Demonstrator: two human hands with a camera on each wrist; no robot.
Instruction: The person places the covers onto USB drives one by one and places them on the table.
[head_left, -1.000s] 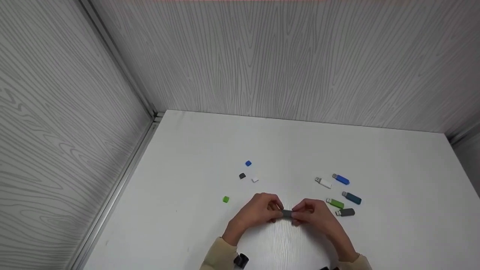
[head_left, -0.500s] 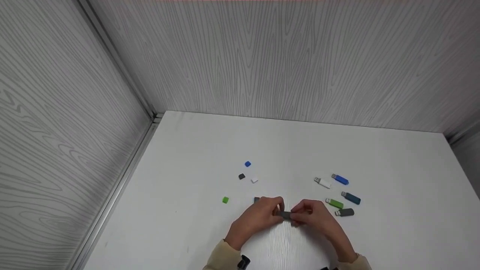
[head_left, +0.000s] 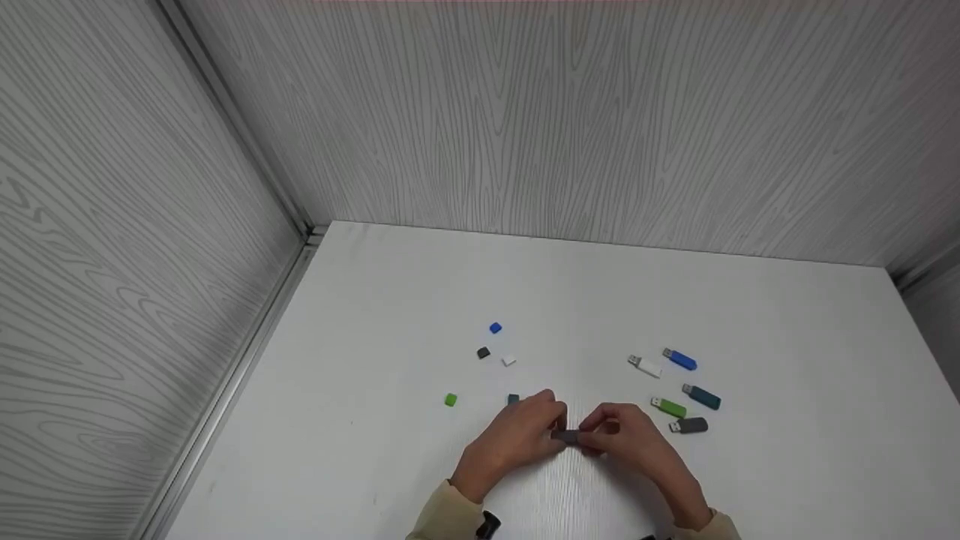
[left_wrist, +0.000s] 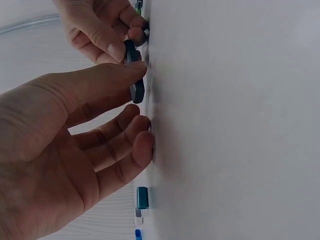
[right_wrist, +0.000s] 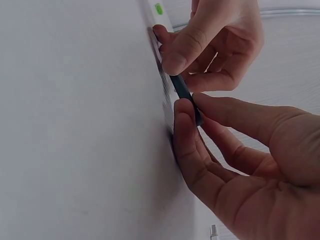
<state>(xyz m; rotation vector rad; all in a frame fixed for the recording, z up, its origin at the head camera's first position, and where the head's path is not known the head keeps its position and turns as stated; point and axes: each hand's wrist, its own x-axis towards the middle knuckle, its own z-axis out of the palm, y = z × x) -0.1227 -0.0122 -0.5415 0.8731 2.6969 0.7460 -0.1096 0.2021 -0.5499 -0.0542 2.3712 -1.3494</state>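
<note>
Hands, two, both bare. Left hand (head_left: 517,433): pinches one end of a dark stick (head_left: 568,436) between thumb and finger, remaining fingers loosely bent. Right hand (head_left: 628,436): pinches the opposite end likewise, thumb against fingertips.

Dark stick: one, slim, between the two hands, close over the white table (head_left: 375,300). Whether it is one body or two joined parts cannot be told; fingertips cover too much. Handling, as judged: light, stiff, probably smooth plastic and apt to slip; best taken by the ends, pads on the broad faces.

Small pieces, cap-like, five: teal (head_left: 513,399), just beside the left hand; green (head_left: 451,400), farther left; white (head_left: 508,361), black (head_left: 484,352) and blue (head_left: 496,328), grouped beyond.

USB sticks, five, lying right of the right hand, metal plugs bare: white (head_left: 646,366), blue (head_left: 681,360), teal (head_left: 702,397), green (head_left: 669,407), grey (head_left: 690,425).
</note>
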